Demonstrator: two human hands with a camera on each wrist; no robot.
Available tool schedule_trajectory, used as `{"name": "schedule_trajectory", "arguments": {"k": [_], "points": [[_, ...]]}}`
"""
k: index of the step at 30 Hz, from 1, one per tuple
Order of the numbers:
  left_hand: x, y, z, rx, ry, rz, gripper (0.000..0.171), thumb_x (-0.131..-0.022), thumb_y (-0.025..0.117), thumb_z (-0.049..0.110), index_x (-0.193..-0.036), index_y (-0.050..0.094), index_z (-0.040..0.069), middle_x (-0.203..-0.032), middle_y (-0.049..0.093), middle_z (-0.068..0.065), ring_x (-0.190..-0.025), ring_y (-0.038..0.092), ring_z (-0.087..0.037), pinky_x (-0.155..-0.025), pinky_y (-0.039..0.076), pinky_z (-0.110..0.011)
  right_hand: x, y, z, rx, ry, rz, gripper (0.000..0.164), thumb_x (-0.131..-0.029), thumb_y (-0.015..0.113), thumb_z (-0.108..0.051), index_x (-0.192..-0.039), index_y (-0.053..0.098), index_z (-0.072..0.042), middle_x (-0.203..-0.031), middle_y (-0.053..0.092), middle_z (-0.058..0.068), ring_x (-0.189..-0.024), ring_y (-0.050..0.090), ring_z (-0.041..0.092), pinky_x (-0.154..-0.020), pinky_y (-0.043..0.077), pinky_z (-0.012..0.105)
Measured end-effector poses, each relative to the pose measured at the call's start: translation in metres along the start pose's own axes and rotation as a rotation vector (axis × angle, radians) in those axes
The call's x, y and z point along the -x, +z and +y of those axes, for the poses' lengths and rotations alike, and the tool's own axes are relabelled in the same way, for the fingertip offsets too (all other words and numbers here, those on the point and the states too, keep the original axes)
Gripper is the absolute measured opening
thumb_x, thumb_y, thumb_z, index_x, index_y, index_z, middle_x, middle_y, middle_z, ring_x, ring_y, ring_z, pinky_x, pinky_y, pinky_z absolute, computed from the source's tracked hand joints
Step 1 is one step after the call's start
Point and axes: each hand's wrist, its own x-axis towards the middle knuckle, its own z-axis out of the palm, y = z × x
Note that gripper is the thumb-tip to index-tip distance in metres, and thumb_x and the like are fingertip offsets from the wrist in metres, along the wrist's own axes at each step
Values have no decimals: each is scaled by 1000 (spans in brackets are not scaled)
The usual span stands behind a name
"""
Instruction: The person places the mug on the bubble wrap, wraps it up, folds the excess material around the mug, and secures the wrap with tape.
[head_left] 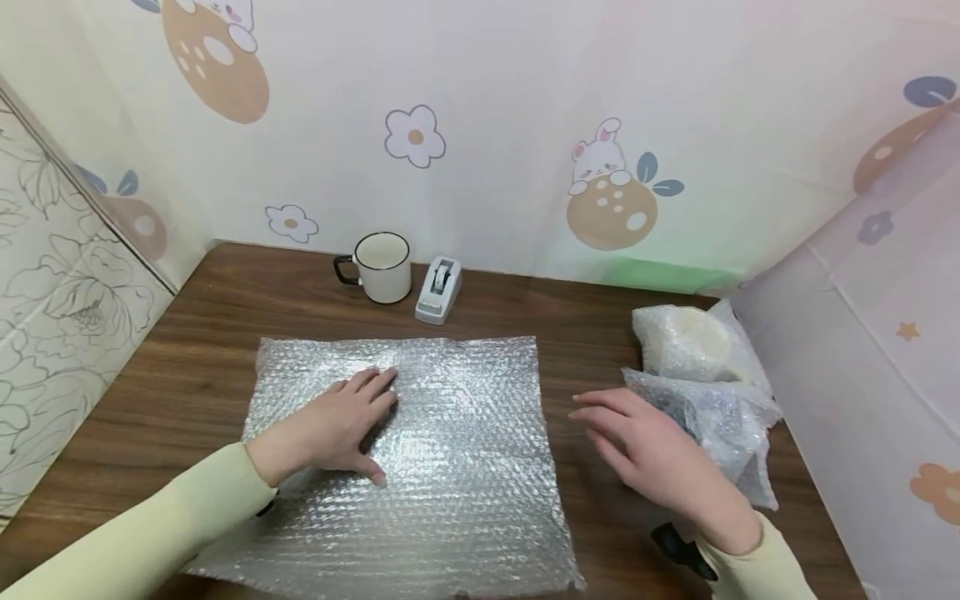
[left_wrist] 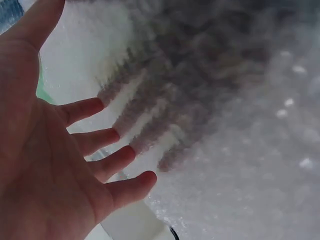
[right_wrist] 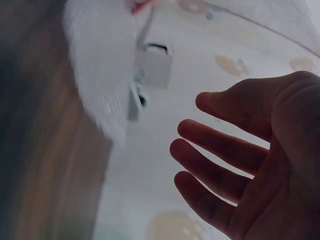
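Observation:
A sheet of bubble wrap (head_left: 465,467) lies spread across the table. My left hand (head_left: 337,429) is over its left half, fingers spread and palm down. In the left wrist view the fingertips of the left hand (left_wrist: 75,150) come close to the bubble wrap (left_wrist: 240,185), and a dark reflection or shadow of them shows on it. Off the sheet's right edge, my right hand (head_left: 645,450) hovers with loosely bent fingers and holds nothing. The right wrist view shows the right hand (right_wrist: 240,155) with its fingers apart, and the bubble wrap (right_wrist: 102,65) beyond.
Behind the sheet stand a white mug (head_left: 384,271) with a dark rim and a tape dispenser (head_left: 438,290). Two bubble-wrapped bundles, one behind (head_left: 690,342) and one nearer (head_left: 723,425), sit at the right. A patterned curtain (head_left: 495,167) backs the wooden table (head_left: 165,375).

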Motion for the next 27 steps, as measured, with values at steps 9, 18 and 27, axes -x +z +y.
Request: {"name": "schedule_trajectory", "arguments": {"k": [9,18,27], "points": [[-39,2,30,-42,16,-24,116,-64,60,88,-147,41,9,-161,23,-19,-144,25,-39,-101,42,-57,-13,37,-3,-117,22,-256,65,-82,83,-31,-139,57,-13,-150,42,12,-137,39,32,-97,48,49],[-76,0,47,-70,62,-85,115,-66,56,89,-151,37,13,-163,18,-14,-147,20,-35,-106,40,-54,1,62,13,-176,198,-484,101,-72,82,-56,-154,38,-16,-165,10,15,-147,9,45,-104,36,63],[-75,-25,-11,257,56,151,62,-87,73,46,-133,58,7,-146,49,-12,-133,45,-30,-110,36,-47,1,61,18,-189,228,-517,106,-68,83,-58,-155,38,-17,-165,9,15,-148,7,44,-104,33,65]]}}
